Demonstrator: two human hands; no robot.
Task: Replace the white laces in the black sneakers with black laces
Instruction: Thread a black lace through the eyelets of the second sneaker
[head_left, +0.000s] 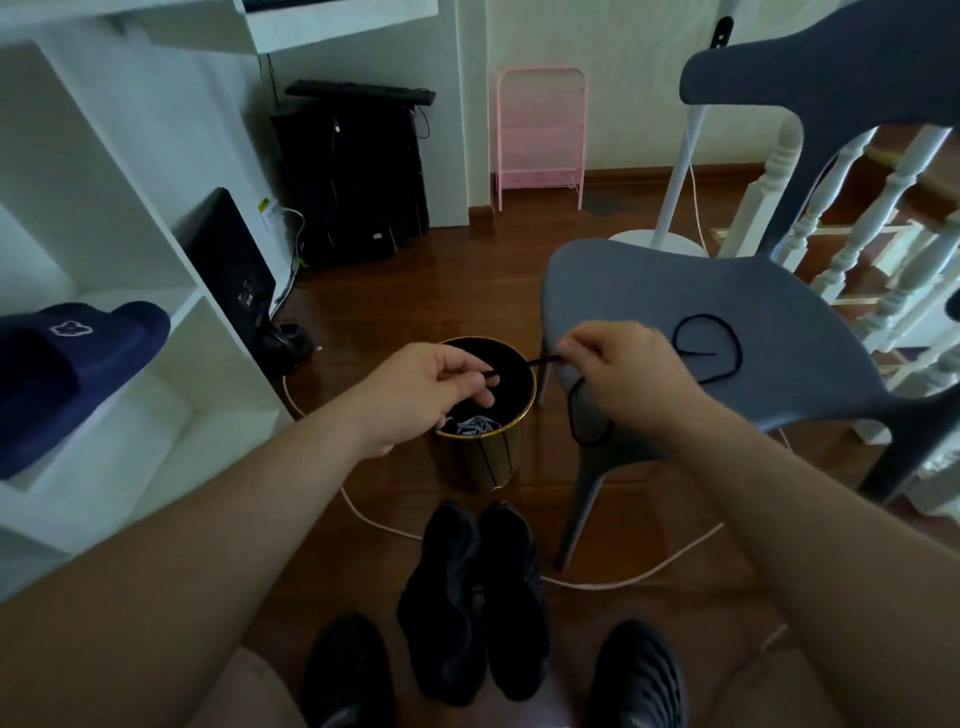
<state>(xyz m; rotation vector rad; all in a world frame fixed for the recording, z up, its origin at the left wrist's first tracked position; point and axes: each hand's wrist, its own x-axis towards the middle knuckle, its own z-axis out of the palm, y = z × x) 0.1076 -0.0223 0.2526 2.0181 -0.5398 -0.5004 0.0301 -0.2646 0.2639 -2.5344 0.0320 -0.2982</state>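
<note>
I see left hand (436, 387) and right hand (618, 371) pinching black lace (543, 359) taut; I'd find its tip, then thread sneakers (472, 597) at 6 o'clock.

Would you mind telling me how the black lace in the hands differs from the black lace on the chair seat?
The held black lace is pulled taut between the left hand and right hand, pinched by both, its rest dangling below the right hand; the loose black lace lies curled in a loop. The held lace hangs in the air above the bin; the loose lace rests on the grey chair, untouched. Both are thin and black.
</note>
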